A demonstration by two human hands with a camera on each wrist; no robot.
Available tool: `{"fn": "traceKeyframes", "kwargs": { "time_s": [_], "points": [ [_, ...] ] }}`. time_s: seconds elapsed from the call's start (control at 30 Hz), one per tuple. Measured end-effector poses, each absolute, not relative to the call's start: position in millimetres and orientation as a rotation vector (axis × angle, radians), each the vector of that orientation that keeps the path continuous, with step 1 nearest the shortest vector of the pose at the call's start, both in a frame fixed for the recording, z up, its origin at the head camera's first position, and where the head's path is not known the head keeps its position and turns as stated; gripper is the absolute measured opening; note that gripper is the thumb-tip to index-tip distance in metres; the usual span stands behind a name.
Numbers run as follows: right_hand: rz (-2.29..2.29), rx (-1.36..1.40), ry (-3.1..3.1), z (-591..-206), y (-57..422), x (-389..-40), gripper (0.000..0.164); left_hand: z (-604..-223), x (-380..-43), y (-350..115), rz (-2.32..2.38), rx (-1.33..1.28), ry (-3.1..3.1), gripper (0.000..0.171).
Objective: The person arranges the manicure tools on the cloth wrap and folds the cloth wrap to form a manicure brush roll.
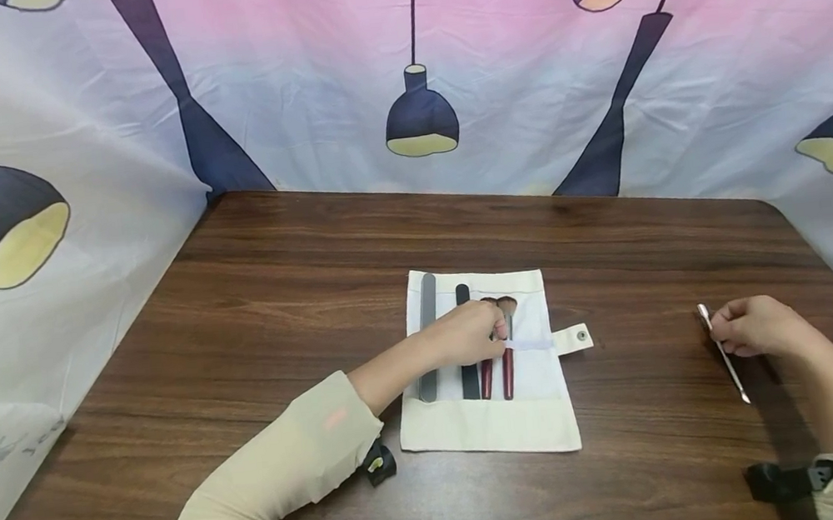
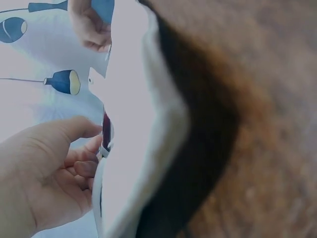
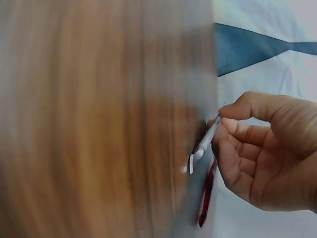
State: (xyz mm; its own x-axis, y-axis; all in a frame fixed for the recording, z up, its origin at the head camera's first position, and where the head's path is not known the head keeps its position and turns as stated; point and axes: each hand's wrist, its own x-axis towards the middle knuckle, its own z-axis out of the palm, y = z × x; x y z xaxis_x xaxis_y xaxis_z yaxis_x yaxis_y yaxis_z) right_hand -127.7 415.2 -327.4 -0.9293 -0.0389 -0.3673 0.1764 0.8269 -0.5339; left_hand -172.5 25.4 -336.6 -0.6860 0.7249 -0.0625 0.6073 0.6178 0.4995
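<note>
A cream fabric roll-up case (image 1: 489, 429) lies unrolled at the table's middle. It holds a grey nail file (image 1: 427, 301), a black file (image 1: 470, 384) and two makeup brushes (image 1: 508, 377) with red handles under a pale elastic band (image 1: 533, 344). My left hand (image 1: 461, 335) lies over the brushes, fingers bent at the band; the left wrist view shows thumb and fingertips beside a red handle (image 2: 106, 130). What they grip is hidden. At the right, my right hand (image 1: 762, 327) pinches a slim metal cuticle pusher (image 1: 732, 372) between thumb and fingers, its lower end slanting toward the tabletop.
A snap tab (image 1: 573, 339) sticks out from the case's right side. In the right wrist view a slim dark-red thing (image 3: 205, 198) lies below the right hand. The brown wooden table (image 1: 296, 263) meets a lamp-printed cloth (image 1: 338, 75) at the back and left.
</note>
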Motion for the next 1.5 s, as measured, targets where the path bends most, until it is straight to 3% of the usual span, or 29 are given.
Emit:
{"fn": "traceKeyframes", "kwargs": {
  "time_s": [0.2,0.3,0.47,0.67,0.93,1.3,1.5],
  "points": [
    [-1.091,0.087,2.639,-324.3,395.5,-132.0,0.036,-333.9,-170.2,33.0,0.581,1.238,2.631,0.013],
    [-1.368,0.089,2.575,-322.1,382.4,-137.0,0.030,-333.4,-168.4,36.2,0.493,1.272,2.638,0.009],
    [-2.114,0.050,2.151,-321.6,359.4,-144.7,0.003,-333.4,-164.5,41.0,0.311,1.329,2.697,0.010],
    [-2.588,-0.019,1.699,-320.2,327.9,-158.4,0.016,-335.2,-162.0,48.6,0.279,1.282,2.740,0.014],
    [-2.494,-0.094,1.786,-322.8,296.6,-172.9,0.016,-336.9,-161.7,54.6,0.253,1.220,2.774,0.034],
    [-2.182,-0.090,1.980,-325.6,261.2,-190.1,0.012,-334.5,-163.7,50.4,0.364,1.239,2.778,0.020],
    [-1.986,-0.062,2.075,-332.1,247.9,-194.9,0.007,-336.3,-163.5,47.9,0.420,1.219,2.760,0.027]
  ]
}}
